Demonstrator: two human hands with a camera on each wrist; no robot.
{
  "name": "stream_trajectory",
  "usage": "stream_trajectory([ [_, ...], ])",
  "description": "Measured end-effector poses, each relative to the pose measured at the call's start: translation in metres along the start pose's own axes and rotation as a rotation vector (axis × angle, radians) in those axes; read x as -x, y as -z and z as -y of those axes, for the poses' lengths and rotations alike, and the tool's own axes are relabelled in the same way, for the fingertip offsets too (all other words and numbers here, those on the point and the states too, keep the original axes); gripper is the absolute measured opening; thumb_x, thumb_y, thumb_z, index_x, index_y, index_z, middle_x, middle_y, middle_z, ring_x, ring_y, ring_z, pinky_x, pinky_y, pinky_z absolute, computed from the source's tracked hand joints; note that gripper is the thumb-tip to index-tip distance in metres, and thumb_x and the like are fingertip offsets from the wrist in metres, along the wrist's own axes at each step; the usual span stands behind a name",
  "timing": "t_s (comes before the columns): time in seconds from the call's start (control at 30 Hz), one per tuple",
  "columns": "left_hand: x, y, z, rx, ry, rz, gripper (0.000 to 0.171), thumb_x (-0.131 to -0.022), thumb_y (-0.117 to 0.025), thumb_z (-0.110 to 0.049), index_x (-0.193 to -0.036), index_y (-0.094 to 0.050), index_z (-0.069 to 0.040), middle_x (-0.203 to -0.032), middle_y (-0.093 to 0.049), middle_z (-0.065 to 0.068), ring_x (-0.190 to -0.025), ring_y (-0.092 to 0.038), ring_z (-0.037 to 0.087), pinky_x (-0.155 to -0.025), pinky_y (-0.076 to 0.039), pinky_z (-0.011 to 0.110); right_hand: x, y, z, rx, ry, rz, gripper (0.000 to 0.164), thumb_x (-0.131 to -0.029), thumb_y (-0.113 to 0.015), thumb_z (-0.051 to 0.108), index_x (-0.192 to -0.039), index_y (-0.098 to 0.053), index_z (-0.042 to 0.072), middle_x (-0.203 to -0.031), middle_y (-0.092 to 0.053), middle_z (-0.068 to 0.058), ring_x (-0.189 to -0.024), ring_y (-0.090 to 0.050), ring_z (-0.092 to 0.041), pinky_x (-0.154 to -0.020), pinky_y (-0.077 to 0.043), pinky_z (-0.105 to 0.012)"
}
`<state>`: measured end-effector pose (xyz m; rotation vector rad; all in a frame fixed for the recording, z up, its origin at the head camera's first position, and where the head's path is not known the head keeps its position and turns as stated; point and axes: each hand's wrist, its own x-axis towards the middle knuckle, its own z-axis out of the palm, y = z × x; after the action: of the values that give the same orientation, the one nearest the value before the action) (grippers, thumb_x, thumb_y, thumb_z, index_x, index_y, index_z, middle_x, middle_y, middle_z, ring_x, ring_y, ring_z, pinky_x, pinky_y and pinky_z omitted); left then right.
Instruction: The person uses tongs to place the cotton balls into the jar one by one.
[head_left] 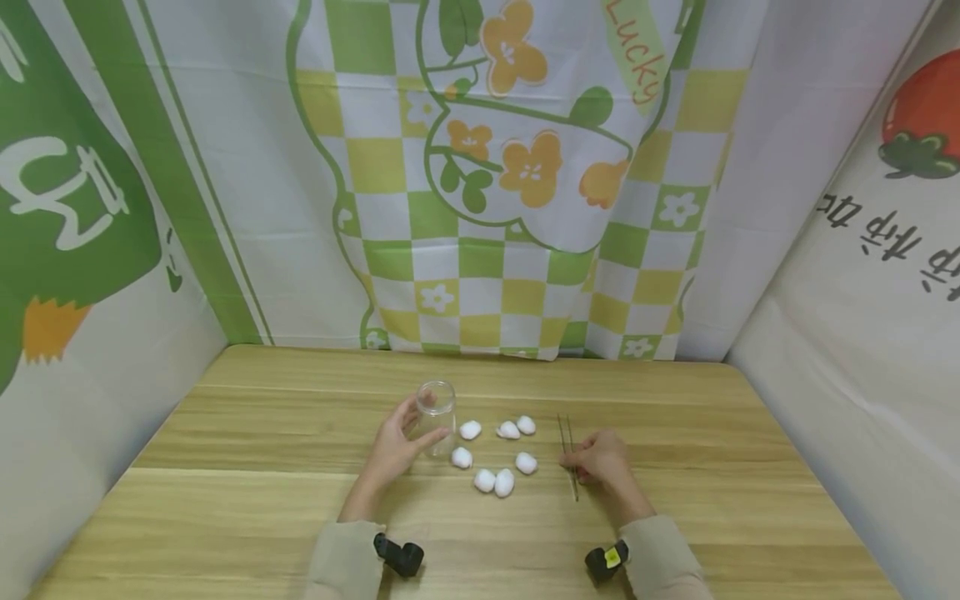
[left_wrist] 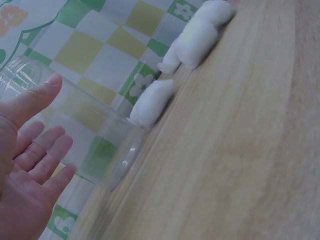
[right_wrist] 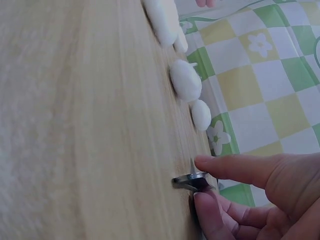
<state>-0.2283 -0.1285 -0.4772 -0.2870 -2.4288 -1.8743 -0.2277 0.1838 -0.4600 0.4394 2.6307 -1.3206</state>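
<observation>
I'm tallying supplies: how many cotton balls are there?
7 cotton balls: two beside the jar, a far pair, a near pair, and one towards the tweezers.

Sleeves (head_left: 345, 560) are pale beige. Each bears a black camera (head_left: 405, 558); the right one's yellow patch (head_left: 612, 557) is perhaps a sticker.

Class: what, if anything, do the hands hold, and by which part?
Left hand: the clear jar, around its side. Right hand: the tweezers, pinched about midway along.

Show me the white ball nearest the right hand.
The lone ball just left of the tweezers in the right hand; every other ball lies farther off.
</observation>
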Motion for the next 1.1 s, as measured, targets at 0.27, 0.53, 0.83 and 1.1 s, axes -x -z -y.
stream_trajectory([
  [0.27,-0.001,0.001,0.0,0.003,0.002,0.012,0.069,-0.084,-0.073,-0.014,-0.142,-0.039,-0.001,-0.146,-0.047,0.02,-0.143,-0.036,0.039,-0.122,-0.027,0.051,0.001,0.001,0.001,0.038,0.012,0.006,0.02,-0.073,-0.078,0.003,-0.083,-0.064,-0.006,-0.064,-0.062,-0.004,-0.047,-0.057,-0.008,-0.047,-0.055,-0.02],
  [0.53,-0.001,0.001,0.0,0.008,0.004,0.013,0.068,-0.083,-0.074,-0.014,-0.141,-0.041,-0.002,-0.145,-0.048,0.02,-0.142,-0.037,0.039,-0.122,-0.027,0.05,0.001,0.004,0.001,0.089,0.053,0.026,0.018,-0.076,-0.075,0.004,-0.086,-0.065,-0.006,-0.064,-0.061,-0.005,-0.052,-0.056,-0.009,-0.048,-0.052,-0.018],
  [0.83,-0.001,0.002,0.001,0.013,0.006,0.013,0.071,-0.082,-0.075,-0.013,-0.142,-0.04,-0.002,-0.145,-0.049,0.019,-0.142,-0.038,0.038,-0.122,-0.027,0.048,0.003,0.01,0.005,0.179,0.141,0.007,0.017,-0.077,-0.073,0.008,-0.088,-0.066,-0.003,-0.069,-0.063,-0.004,-0.058,-0.054,-0.01,-0.051,-0.042,-0.018],
  [1.1,-0.001,0.002,0.002,0.014,0.012,0.015,0.071,-0.082,-0.075,-0.014,-0.142,-0.04,-0.003,-0.145,-0.049,0.019,-0.142,-0.038,0.037,-0.122,-0.027,0.047,0.004,0.012,0.005,0.207,0.228,0.0,0.014,-0.081,-0.07,0.008,-0.089,-0.066,-0.003,-0.078,-0.068,-0.012,-0.067,-0.058,-0.015,-0.056,-0.042,-0.021],
])
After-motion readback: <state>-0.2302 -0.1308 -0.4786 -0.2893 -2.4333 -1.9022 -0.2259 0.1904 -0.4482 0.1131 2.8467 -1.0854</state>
